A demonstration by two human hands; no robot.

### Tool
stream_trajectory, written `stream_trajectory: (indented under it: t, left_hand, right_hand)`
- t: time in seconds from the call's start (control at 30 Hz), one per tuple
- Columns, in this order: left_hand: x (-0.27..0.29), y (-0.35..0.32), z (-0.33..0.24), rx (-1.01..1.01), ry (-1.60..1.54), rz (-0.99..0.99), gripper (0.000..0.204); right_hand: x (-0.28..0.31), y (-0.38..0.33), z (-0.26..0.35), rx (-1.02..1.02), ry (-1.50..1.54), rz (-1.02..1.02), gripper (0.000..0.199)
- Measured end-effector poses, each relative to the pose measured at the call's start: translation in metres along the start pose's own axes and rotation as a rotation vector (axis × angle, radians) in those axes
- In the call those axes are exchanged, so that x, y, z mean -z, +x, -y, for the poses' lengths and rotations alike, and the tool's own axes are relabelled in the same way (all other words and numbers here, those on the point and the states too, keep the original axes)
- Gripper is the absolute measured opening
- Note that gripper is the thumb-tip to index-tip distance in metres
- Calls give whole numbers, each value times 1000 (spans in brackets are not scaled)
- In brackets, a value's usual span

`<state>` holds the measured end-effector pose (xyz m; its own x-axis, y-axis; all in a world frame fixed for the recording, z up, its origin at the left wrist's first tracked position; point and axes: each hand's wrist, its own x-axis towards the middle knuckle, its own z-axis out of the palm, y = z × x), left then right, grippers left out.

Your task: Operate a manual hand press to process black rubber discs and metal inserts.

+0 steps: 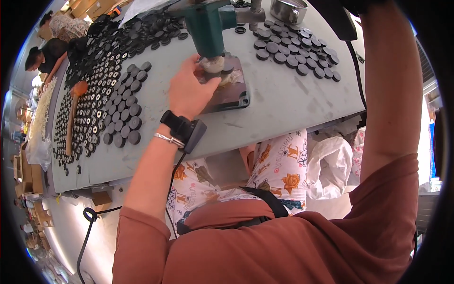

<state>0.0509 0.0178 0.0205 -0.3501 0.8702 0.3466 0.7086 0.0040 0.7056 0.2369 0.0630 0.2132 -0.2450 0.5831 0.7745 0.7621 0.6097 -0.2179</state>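
My left hand (189, 90) is at the base of a green hand press (204, 33), thumb and fingers curled round a dark grey round cap (212, 75). That cap sits right under the press's pale rounded ram tip (213, 63). Another dark round cap (228, 65) lies just beside it on the press's base plate (227, 100), with a crumpled clear film (234, 77) close by. My right arm (391, 85) reaches up along the right side, and its hand is cut off at the picture's top edge.
Many grey round caps (124, 111) stand left of the press, beside rows of small ringed parts (90, 109) and an orange-headed mallet (71, 118). More caps (293, 49) and a metal cup (288, 11) are to the right. A co-worker (47, 59) bends over at far left.
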Motion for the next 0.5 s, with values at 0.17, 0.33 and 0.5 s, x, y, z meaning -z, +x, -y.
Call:
stream_trajectory:
  t: [0.17, 0.33, 0.5]
  left_hand:
    - [-9, 6, 1, -52, -52, -20, 53]
    - [-8, 5, -2, -30, -67, -10, 54]
    - [-9, 2, 4, -59, -87, -5, 58]
  right_hand:
    - [3, -18, -8, 78, 22, -3, 17]
    - [10, -35, -11, 162, 38, -5, 14]
    - [18, -56, -6, 263, 61, -3, 13]
